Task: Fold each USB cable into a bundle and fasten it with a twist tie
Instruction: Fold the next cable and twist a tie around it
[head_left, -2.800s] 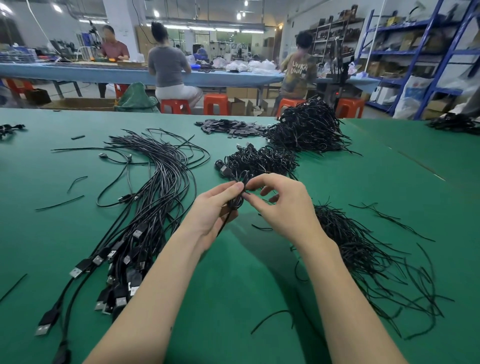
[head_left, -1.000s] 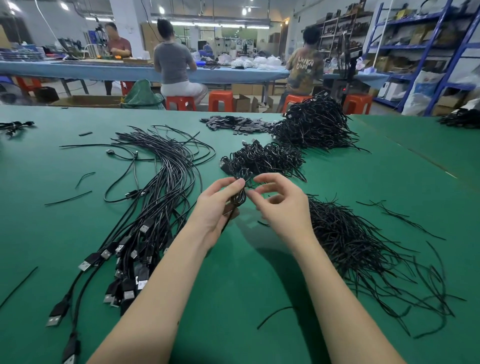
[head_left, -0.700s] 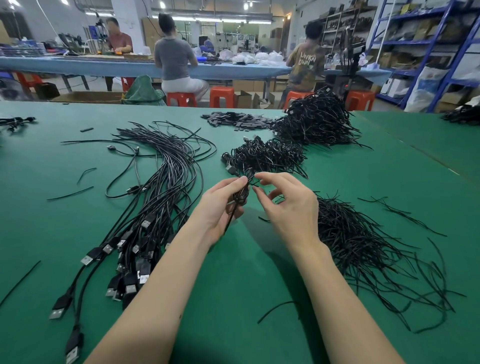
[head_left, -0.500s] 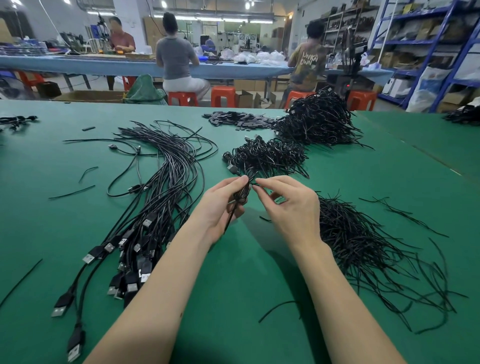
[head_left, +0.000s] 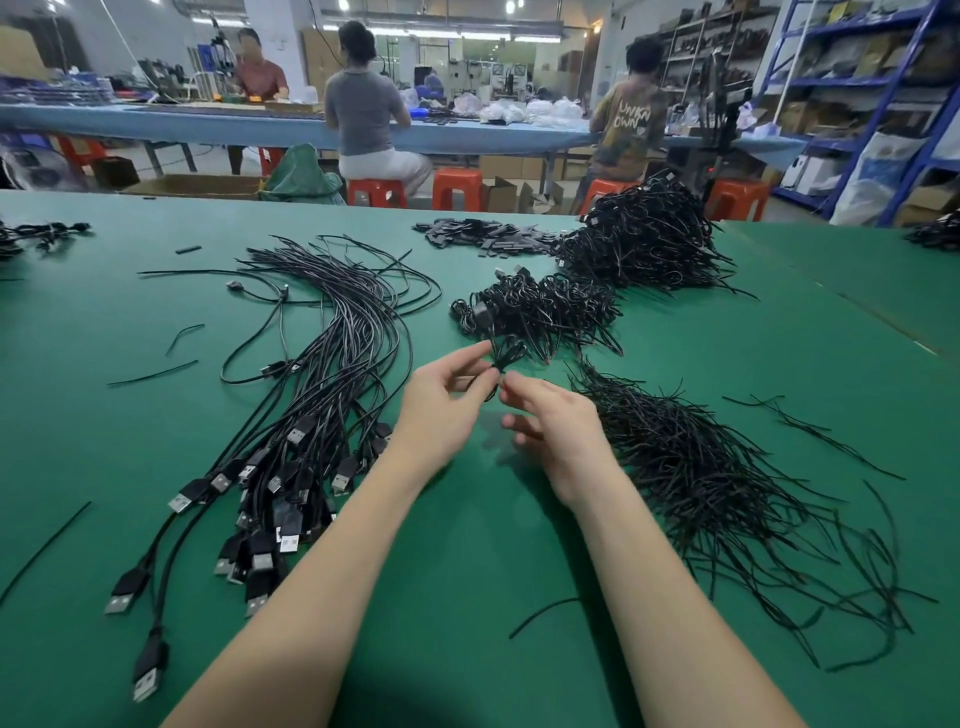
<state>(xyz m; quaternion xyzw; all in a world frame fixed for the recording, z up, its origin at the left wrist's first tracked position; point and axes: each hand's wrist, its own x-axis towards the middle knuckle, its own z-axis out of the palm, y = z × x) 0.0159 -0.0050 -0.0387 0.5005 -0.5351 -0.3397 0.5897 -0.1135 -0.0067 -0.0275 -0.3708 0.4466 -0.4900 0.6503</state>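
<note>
Above the green felt-topped counter (head_left: 467, 545), the left hand (head_left: 441, 405) grips a small folded black USB cable bundle (head_left: 506, 358) – the right hand (head_left: 556, 421) pinches its thin black twist tie (head_left: 500, 375) with curled fingers (head_left: 519, 387), just before the heap of tied bundles (head_left: 540, 312).

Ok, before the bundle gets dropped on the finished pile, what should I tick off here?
1. Folded cable held: left hand pinches it, ok.
2. Twist tie on the bundle: right hand fingertips at its waist, ok.
3. Tie fully twisted shut: too small to see, cannot tell.
4. Finished pile close behind the hands: ok.
5. Loose ties by the right hand: ok.
6. Unfolded cables by the left hand: ok.
</note>
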